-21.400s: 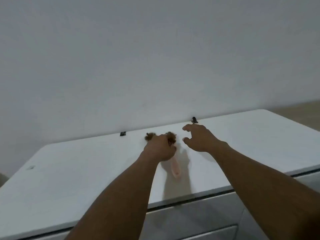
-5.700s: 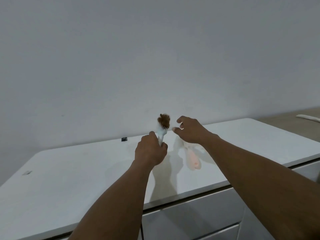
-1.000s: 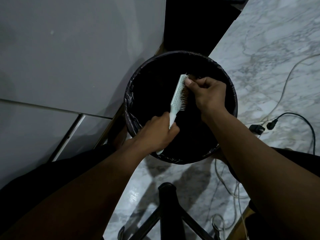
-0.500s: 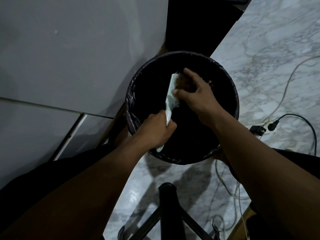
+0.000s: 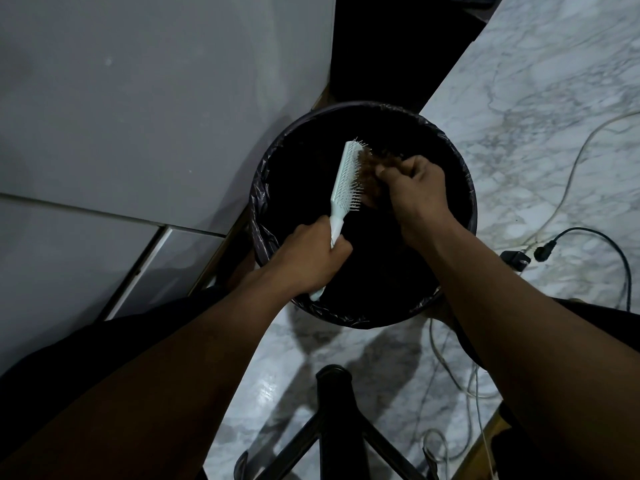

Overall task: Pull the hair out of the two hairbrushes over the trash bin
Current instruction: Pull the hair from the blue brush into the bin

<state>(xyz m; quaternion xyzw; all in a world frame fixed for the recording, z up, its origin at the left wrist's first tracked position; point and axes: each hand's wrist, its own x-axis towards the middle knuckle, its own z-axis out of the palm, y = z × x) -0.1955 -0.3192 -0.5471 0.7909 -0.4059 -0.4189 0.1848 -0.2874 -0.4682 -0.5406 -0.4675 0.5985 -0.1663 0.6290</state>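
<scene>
Hair [image 5: 372,169], a brown tuft, sits at the centre of the frame between the bristles of the pale brush [image 5: 346,181] and our right hand [image 5: 415,195]. We hold the brush over the open mouth of the bin [image 5: 263,188], its head tilted toward the upper middle of the frame and its bristles facing right. Our left hand [image 5: 311,258] is wrapped tightly around the handle, whose tip shows below the fist, near the lower rim of the bin. The right grip is closed as a fist on the tuft, just beside the bristles.

Half a second ago the right fingers were spread flat against the bristles; now they are curled in and the tuft bulges out from the brush face. We read this as the change from gathering the hair to pulling it. The hair is still joined to the bristles, so the first brush is not yet clean.

The second brush is not in view at this moment, so by our judgement the task is less than halfway done. Because the tuft hangs above the dark liner, hair that comes free should fall inside the bin. Cables [image 5: 571,244] lie on the marble floor [image 5: 536,98] at the right of the frame, well apart from the work.
</scene>
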